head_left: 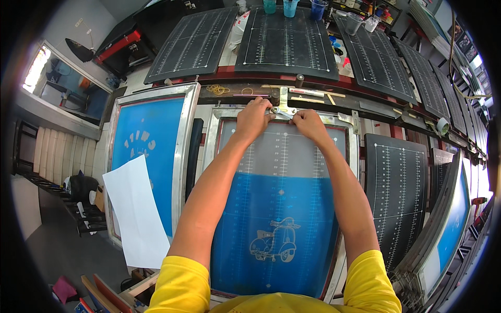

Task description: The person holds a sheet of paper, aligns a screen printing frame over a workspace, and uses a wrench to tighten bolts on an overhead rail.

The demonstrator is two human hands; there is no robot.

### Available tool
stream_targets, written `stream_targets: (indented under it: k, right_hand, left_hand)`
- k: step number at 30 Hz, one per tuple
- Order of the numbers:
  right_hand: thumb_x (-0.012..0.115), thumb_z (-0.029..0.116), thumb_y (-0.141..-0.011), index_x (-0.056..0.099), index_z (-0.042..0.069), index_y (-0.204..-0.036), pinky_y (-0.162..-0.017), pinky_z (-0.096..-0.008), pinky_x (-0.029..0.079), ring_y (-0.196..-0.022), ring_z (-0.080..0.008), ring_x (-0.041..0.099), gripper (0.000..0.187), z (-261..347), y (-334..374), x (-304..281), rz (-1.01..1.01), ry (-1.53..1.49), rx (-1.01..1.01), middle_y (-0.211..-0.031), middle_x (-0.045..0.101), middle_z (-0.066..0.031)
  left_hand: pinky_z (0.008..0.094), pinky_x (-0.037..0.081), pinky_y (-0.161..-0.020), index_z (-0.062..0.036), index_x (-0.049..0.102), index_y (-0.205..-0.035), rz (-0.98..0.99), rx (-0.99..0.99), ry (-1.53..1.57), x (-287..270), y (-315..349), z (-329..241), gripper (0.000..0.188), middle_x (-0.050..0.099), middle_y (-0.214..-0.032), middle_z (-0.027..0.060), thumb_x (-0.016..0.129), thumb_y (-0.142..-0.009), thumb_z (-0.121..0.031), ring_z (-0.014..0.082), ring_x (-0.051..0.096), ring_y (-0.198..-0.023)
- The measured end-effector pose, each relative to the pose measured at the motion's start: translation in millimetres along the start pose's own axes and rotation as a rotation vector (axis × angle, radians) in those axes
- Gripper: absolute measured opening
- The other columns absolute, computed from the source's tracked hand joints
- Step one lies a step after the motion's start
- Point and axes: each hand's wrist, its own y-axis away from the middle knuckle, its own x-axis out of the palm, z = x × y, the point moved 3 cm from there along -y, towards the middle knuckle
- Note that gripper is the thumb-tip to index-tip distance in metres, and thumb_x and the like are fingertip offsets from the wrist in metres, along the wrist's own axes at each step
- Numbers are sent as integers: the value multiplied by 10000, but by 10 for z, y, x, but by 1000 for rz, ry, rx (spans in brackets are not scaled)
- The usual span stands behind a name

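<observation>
Both my arms reach forward over a silk-screen frame [210,136] with a blue stencil [271,208] that shows a scooter figure. At its far edge a metal clamp [284,96] stands on the dark rail. A silver wrench [283,112] lies across the clamp between my hands. My right hand [309,125] is closed on the wrench's right end. My left hand [254,121] is closed by its left end, fingers pressed together at the clamp; what they grip is hidden.
A second blue screen [136,117] stands at left, with a white paper sheet [136,214] against it. Black printing boards [287,44] line the far side, holding plastic cups [290,7]. Rubber bands [218,89] and a marker [307,92] lie on the rail. Stacked screens [443,235] stand at right.
</observation>
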Motion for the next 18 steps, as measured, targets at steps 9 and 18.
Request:
stream_targets:
  k: [9, 18]
  right_hand:
    - [609, 192, -788, 743, 12, -810, -700, -370, 523, -681, -262, 678, 225, 80, -125, -114, 37, 9, -14, -704, 692, -158]
    - [618, 171, -829, 675, -11, -777, -600, -359, 517, -582, -189, 658, 198, 126, -175, -138, 117, -28, -2, -646, 681, -131]
  left_hand:
    - [393, 504, -869, -135, 660, -1145, -23, 27, 162, -22, 38, 87, 340, 637, -1095, 45, 745, -819, -181, 273, 631, -1039]
    - [377, 507, -838, -117, 695, -1146, -24, 126, 245, -74, 75, 79, 334, 649, -1035, 69, 706, -813, -136, 278, 644, -985]
